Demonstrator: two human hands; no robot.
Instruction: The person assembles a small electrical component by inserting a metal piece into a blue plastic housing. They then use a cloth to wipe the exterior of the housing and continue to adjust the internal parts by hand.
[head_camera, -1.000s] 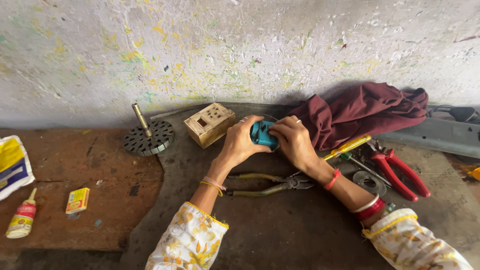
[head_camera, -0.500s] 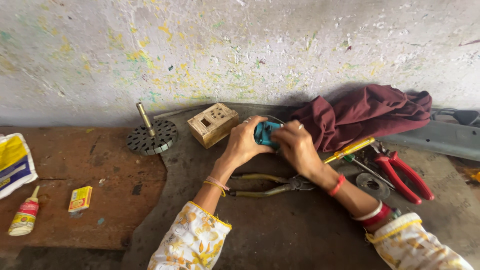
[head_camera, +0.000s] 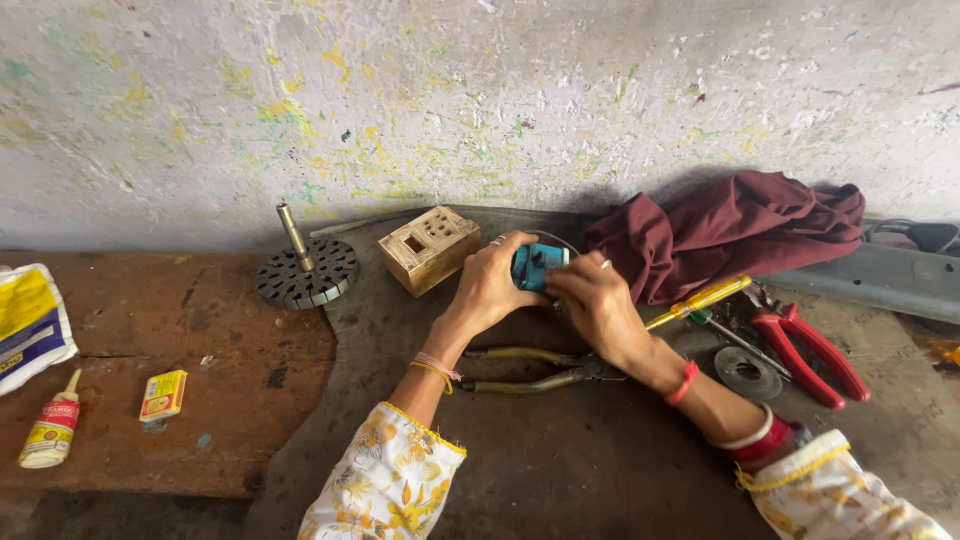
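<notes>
head view, looking down at a worktop (head_camera: 560, 470) against a paint-flecked wall (head_camera: 480, 100). largest to smallest: a maroon cloth (head_camera: 730, 232) heaped at the wall on the right; a white and yellow bag (head_camera: 28, 325) at the left edge; a pale wooden box (head_camera: 429, 249) with cut-outs, near the wall; a slotted metal disc (head_camera: 305, 273) with an upright shaft, left of the box; red-handled pliers (head_camera: 810, 350) on the right; olive-handled pliers (head_camera: 535, 369) lying between the forearms; a yellow-handled screwdriver (head_camera: 700, 298); a white glue bottle (head_camera: 50, 432) with a red label; a small yellow carton (head_camera: 164, 394) beside it. left hand (head_camera: 495, 285) and right hand (head_camera: 595, 300) meet just right of the box, both closed around a small teal part (head_camera: 537, 266), fingers curled over it, held just above the worktop. wrists carry bangles; sleeves are floral. worktop is dark grey at centre, rust-brown at left.
</notes>
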